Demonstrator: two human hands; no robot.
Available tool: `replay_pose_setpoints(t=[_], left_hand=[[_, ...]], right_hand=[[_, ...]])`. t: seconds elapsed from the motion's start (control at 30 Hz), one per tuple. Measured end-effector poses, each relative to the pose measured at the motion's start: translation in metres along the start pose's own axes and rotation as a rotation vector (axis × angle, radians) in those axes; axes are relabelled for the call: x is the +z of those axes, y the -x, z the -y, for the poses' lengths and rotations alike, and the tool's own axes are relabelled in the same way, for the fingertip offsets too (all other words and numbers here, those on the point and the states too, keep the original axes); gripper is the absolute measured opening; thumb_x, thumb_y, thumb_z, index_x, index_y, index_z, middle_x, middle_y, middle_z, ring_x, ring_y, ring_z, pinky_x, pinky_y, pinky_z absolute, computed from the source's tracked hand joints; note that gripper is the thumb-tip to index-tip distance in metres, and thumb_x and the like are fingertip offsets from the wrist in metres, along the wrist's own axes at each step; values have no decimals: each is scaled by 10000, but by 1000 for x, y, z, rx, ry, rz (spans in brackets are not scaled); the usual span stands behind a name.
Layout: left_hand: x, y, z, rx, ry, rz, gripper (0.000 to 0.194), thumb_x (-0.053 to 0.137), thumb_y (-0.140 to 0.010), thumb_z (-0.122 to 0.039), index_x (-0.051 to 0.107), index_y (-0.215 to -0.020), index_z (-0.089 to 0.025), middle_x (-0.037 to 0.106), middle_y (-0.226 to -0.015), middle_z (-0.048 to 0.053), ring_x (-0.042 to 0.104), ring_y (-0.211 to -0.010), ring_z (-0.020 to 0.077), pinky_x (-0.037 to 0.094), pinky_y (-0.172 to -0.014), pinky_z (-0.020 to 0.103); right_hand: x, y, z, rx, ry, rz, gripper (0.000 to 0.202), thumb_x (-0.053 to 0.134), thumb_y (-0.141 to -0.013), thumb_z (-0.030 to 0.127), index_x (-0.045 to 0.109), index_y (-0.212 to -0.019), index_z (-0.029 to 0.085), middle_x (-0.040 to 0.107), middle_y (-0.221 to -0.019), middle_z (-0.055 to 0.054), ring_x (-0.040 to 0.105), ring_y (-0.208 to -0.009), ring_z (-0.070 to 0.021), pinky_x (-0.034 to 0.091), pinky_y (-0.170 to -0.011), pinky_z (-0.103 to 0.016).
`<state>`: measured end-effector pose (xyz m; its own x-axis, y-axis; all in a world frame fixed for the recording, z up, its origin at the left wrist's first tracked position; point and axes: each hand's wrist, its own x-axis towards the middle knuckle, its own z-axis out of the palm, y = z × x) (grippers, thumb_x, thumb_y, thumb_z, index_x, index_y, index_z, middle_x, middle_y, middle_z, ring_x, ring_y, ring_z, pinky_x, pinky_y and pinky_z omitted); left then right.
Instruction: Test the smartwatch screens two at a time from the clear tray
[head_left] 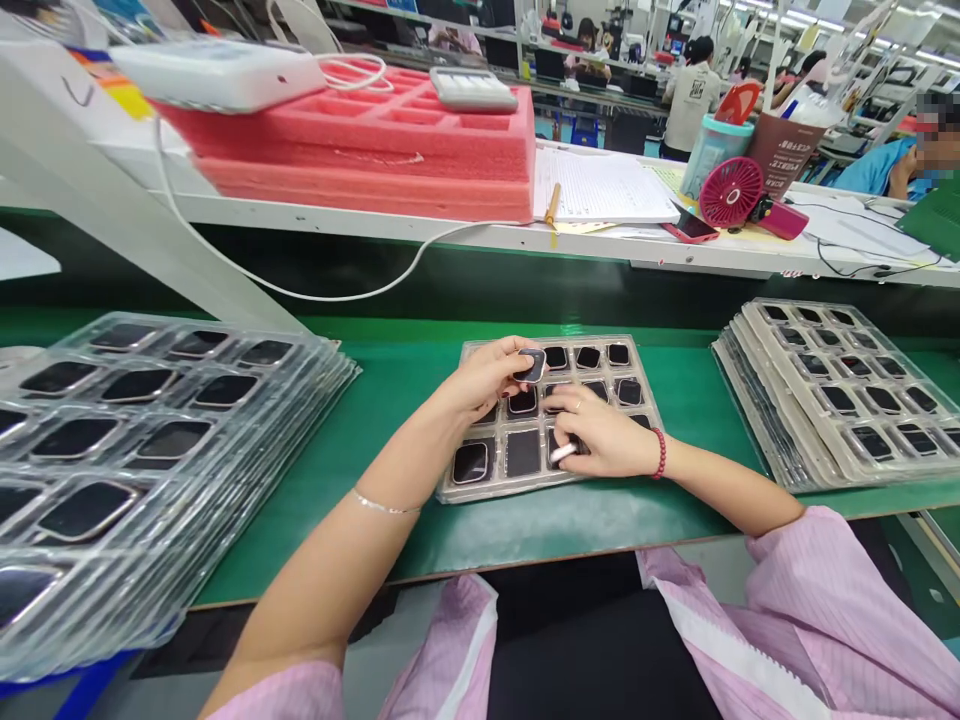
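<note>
A clear plastic tray (pixel 487 487) with dark square watch-like pieces in its compartments lies on the green mat in front of me. My left hand (pixel 491 378) is over the tray's upper left part, its fingers closed on a dark square piece (pixel 532 366) raised above the compartments. Over the tray's lower middle, my right hand (pixel 600 432) has its fingers curled around a small white-ended object (pixel 563 453). One compartment left of my right hand shows a flat dark square without a rounded piece.
Tall stacks of filled trays stand at the left (pixel 180 490) and right (pixel 832 400). Behind, a white shelf (pixel 360 212) holds red foam (pixel 360 150), papers, a phone and a pink fan (pixel 730 191). A white cable hangs below it. People sit farther back.
</note>
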<state>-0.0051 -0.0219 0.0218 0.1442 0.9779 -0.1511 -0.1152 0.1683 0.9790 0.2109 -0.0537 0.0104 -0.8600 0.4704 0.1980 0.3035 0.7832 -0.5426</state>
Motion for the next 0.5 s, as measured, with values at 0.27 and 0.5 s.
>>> replay_pose_setpoints(t=[0.27,0.5], left_hand=[[-11,-12,17,-62,336,47,486,769,-760,-197,653,-1230,-154,753,-904,84,674,-629,123,440,-471,169],[-16,-10,20,-38,397,88,669,796,-780,-221,545,-1400,-193,734,-885,52,681,-672,121,471,-514,170]], right_hand=[[-30,-32,-61,325,-1080,-189,290,703,-856,319,537,-1048,178,751,-994,-80,677,-602,-102,557,-510,-191],[-26,-41,-87,406,-1311,-290,491,777,-810,270,598,-1263,205,704,-1190,-92,725,-786,-136,636,-640,-233]])
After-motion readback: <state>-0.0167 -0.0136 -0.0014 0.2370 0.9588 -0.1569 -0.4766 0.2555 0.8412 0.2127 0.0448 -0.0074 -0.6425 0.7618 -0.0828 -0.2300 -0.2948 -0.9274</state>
